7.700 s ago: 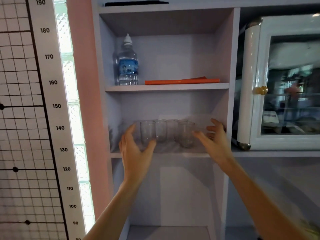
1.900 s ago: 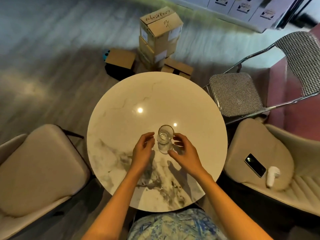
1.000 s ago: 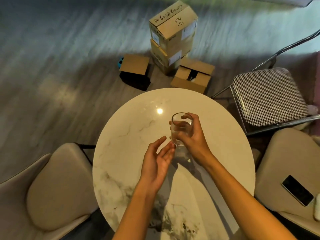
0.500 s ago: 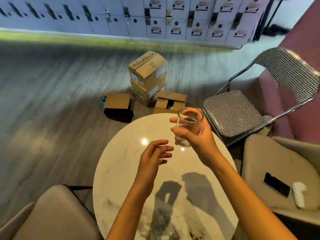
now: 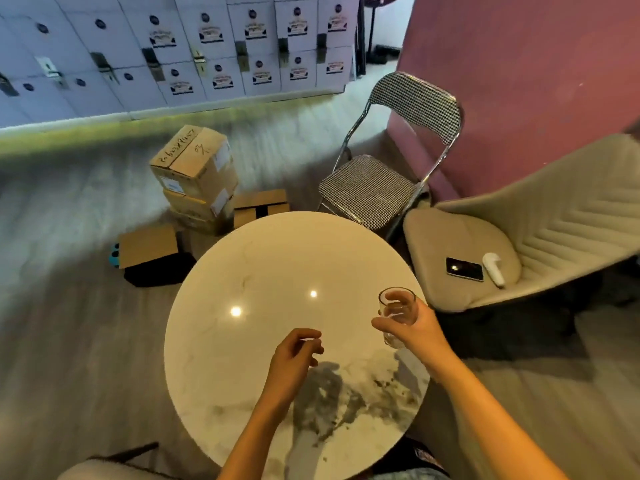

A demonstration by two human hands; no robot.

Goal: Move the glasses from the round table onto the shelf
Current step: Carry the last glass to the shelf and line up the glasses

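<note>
Glass [image 5: 396, 315] sits upright in the right hand's [image 5: 420, 337] gripping fingers [image 5: 384, 329] at the tabletop's [image 5: 270, 258] three o'clock edge; left hand [image 5: 294, 356], loosely curled, holds nothing.

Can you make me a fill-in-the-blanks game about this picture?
The clear drinking glass is gripped by the person's ____ hand.
The left hand, above the round white marble table, holds ____.
The flat phone on the beige cushioned chair is coloured ____.
Missing words: right; nothing; black.
</note>
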